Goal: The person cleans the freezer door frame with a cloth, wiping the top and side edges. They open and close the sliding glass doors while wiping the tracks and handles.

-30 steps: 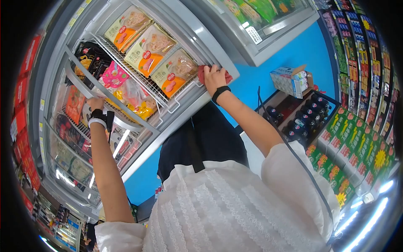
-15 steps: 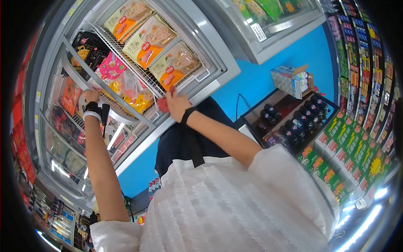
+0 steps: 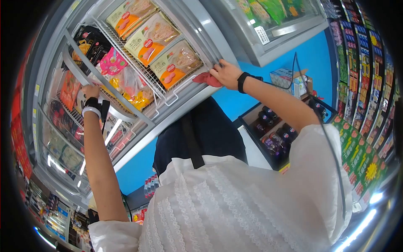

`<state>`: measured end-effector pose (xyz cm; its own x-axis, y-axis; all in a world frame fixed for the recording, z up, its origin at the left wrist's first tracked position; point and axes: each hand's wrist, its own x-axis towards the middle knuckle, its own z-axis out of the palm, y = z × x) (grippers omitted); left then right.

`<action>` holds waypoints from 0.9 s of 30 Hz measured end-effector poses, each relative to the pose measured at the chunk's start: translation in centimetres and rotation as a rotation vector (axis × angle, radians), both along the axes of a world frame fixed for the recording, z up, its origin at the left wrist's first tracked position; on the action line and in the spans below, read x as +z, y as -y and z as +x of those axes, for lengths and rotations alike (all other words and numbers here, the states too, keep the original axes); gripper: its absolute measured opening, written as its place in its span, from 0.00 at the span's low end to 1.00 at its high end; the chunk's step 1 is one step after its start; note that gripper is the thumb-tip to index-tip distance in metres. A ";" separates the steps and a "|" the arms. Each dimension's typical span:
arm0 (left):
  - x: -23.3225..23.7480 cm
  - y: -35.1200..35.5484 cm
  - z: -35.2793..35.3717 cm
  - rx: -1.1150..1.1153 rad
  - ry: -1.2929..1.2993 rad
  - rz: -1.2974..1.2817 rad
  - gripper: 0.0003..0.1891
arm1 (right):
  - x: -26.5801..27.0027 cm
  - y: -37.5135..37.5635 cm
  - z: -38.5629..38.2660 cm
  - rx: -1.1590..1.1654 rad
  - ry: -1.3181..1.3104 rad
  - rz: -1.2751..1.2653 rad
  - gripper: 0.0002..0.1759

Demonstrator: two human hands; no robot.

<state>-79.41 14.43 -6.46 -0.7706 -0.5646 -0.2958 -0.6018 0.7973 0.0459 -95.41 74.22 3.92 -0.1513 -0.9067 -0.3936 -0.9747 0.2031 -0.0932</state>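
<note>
My left hand (image 3: 90,91) is closed around the grey curved handle (image 3: 74,67) of the chest freezer's sliding glass lid. A crumpled red cloth (image 3: 206,80) lies under the fingers of my right hand (image 3: 227,74), pressed on the freezer's grey rim (image 3: 184,99) near its right corner. To the left of the cloth, orange and cream food packets (image 3: 175,67) stand in a white wire basket (image 3: 140,71) in the open part of the freezer. Pink, yellow and black bags (image 3: 112,64) fill the section beside it, partly behind the lid's frame.
A second freezer (image 3: 277,38) with green packets stands at upper right. Below it are a crate of dark bottles (image 3: 275,140), an opened carton (image 3: 282,79) and stacked green boxes (image 3: 357,155). A thin black cable (image 3: 292,71) loops near my right wrist. Stocked shelves line the far right.
My right hand has slid the red cloth rightward along the freezer rim, from beside the basket to near the corner. My left hand stays on the handle.
</note>
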 end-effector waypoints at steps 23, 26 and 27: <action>0.9 -1.9 -1.9 0.258 0.178 0.172 0.36 | -2.8 4.1 5.7 -0.609 -0.151 -0.162 0.12; 1.3 -2.0 -2.1 0.184 0.248 0.115 0.38 | -2.9 6.8 7.2 -0.657 -0.142 -0.018 0.15; 1.0 -1.8 -2.0 0.124 0.325 0.099 0.39 | -2.5 7.6 7.9 -0.645 -0.181 0.019 0.16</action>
